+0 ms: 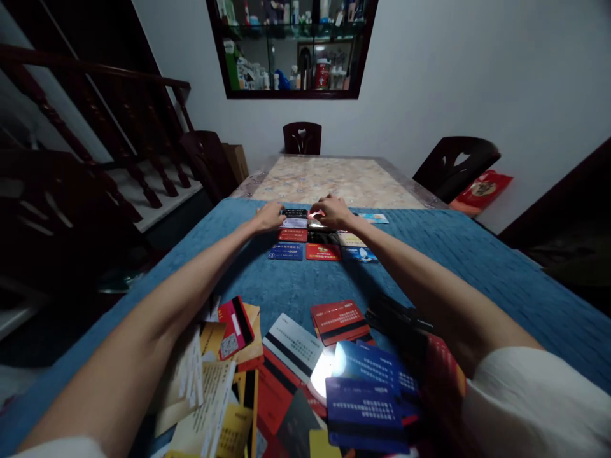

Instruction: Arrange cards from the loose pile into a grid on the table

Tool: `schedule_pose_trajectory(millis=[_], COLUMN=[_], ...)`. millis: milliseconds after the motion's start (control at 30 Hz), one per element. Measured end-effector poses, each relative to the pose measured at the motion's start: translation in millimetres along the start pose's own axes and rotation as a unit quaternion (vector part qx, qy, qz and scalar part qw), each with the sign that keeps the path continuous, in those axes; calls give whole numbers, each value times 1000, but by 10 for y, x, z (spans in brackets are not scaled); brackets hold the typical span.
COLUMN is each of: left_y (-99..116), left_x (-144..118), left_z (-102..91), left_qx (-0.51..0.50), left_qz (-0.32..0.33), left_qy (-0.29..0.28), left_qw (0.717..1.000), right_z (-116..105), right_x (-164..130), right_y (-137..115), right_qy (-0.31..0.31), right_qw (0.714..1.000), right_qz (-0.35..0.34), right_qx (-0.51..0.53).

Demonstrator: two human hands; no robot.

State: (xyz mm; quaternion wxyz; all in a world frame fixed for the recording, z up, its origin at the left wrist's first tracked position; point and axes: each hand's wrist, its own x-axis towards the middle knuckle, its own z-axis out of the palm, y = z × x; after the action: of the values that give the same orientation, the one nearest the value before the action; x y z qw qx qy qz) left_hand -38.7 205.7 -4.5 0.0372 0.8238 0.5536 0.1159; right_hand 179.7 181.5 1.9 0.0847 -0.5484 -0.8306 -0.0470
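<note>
Left hand [270, 217] flat, open on a pale card [294, 223]; right hand [334, 212] open over grid of cards [323, 252]; print too small to read.

Blue cloth [477, 254] covers near half of table; far half shows bare marble-pattern tabletop [334, 178]. Dark wood chairs: one at far end [302, 137], one on rt [453, 162], one on lt [207, 159]. Cardboard box [237, 160] by lt chair. Red packet [482, 189] on floor by rt wall. Glass-front wall cabinet [291, 48] w/ bottles. Stair railing [95, 114] far lt.
</note>
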Motion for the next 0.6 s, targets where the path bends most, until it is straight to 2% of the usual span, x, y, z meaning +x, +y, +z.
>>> schedule_pose_trajectory(millis=[267,600], left_y=[332,628], left_x=[-628,-1294], left_z=[-139,-225], left_qx=[24,22], left_qz=[66,83], left_qy=[4,-7], left_qw=[998,996], right_z=[-220,-330], right_x=[-630,-1445], right_y=[-140,-195], right_qy=[46,105], right_qw=[998,991], right_qz=[-42,-82], right_qx=[9,28])
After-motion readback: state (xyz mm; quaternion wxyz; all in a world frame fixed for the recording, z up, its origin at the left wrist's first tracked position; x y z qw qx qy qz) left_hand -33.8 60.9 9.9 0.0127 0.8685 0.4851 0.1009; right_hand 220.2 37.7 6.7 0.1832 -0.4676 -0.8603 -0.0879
